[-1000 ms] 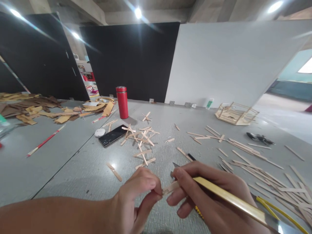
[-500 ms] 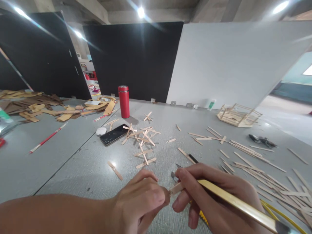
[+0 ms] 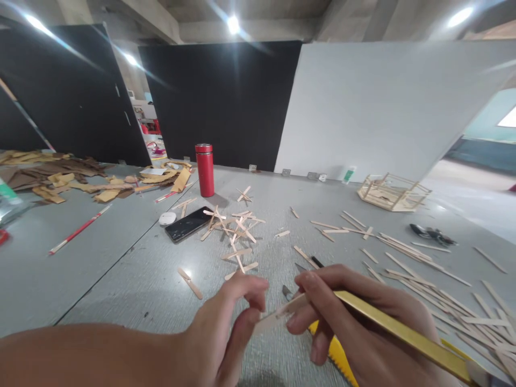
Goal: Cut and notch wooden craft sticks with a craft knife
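Observation:
My left hand [image 3: 231, 328] is closed in a pinch at the near end of a small wooden craft stick [image 3: 278, 313], which is blurred. My right hand [image 3: 355, 322] has the stick's other end between its fingers. It also holds a craft knife [image 3: 387, 322] with a gold-coloured handle, which slants back over the hand to the lower right. Two metal blade tips show just beyond the right fingers; I cannot tell which belongs to this knife. Under the right hand lies a yellow tool [image 3: 341, 357] with a ridged edge, mostly covered.
Loose craft sticks [image 3: 439, 290] spread across the right. More sticks [image 3: 237, 228] lie mid-table, partly over a phone [image 3: 188, 224]. A red flask [image 3: 205, 171] stands behind. A wooden stick frame [image 3: 393, 193] sits at the back right, cardboard scraps [image 3: 80, 180] at the back left.
My left fingers have opened out from a curled fist into a pinch, showing more of the stick. The stick has tilted between the hands. My right hand has barely moved.

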Available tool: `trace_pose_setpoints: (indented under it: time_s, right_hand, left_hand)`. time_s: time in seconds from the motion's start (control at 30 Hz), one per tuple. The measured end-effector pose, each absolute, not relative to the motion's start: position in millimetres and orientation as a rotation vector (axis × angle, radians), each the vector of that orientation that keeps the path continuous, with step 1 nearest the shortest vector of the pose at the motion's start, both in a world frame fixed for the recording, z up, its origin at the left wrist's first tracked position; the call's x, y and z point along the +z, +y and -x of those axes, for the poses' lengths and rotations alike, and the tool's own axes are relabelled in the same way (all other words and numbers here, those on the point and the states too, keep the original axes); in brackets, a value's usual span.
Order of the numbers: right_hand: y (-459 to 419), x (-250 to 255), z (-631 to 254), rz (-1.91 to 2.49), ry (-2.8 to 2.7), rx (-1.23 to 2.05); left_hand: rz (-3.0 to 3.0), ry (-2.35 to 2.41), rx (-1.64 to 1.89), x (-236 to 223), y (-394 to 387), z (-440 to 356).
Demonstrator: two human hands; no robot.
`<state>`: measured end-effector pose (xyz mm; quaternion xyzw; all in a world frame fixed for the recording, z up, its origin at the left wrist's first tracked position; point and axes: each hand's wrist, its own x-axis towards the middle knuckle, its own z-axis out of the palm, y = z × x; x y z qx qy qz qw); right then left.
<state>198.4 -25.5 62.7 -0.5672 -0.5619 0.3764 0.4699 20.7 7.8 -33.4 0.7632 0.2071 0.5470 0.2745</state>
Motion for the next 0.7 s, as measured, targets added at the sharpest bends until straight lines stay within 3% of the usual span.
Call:
trace_pose_setpoints:
  time_s: [0.33,0.47,0.57,0.7]
  right_hand:
    - [-21.1,48.9,-206.9,1.317,-1.423,0.938]
    - [-17.5,46.9,-211.2,1.289,-1.338,0.617]
    - [-16.6,33.9,-223.7,1.292,-1.254,0.444]
    - [-24.4,-3.1,-242.7,1.485,-1.353,0.758]
  left_hand:
    - [-1.542,0.528,1.027,-26.3,-3.4,-24.2]
    - [-1.568,0.712,0.885,-19.9,4.6,-23.8]
    - [-1.911,0.808,0.552,-21.1,22.5,-23.7]
    - [-2.052,0.767,0.432,-39.3,45.9,-25.6]
